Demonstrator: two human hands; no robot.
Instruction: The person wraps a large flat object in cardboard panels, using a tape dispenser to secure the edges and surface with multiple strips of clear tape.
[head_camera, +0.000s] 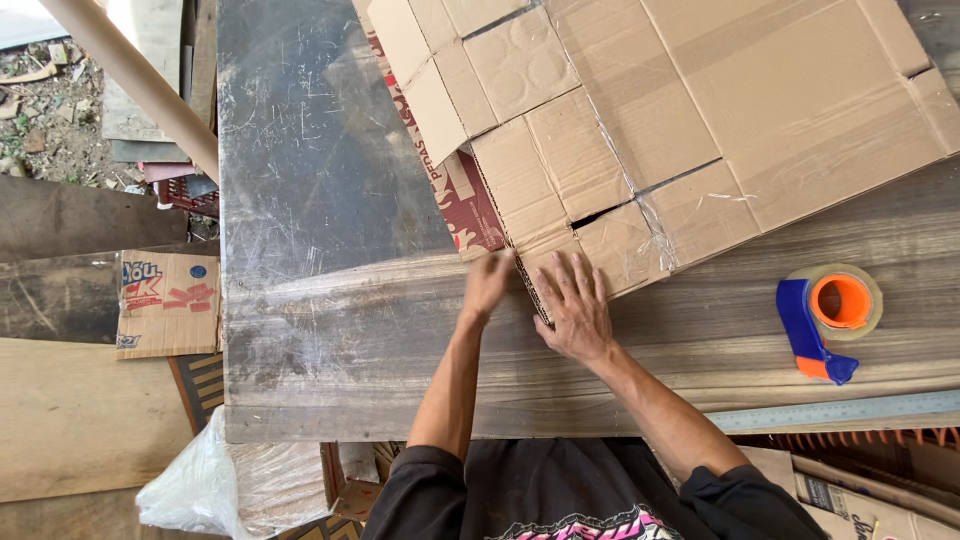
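Note:
A large flattened cardboard sheet (700, 110), pieced from several panels joined with clear tape, lies across the far right of the wooden table (330, 340). My right hand (577, 310) rests flat, fingers spread, on the sheet's near corner panel. My left hand (487, 285) touches the left edge of that same corner, fingers together and blurred, beside a red printed flap (470, 205) that sticks out from under the sheet.
A blue and orange tape dispenser (825, 315) with a roll of clear tape sits on the table to the right. A metal ruler (840, 410) lies along the near right edge. A wooden pole (130, 75), a printed box (168, 303) and a plastic bag (215, 485) lie left, off the table.

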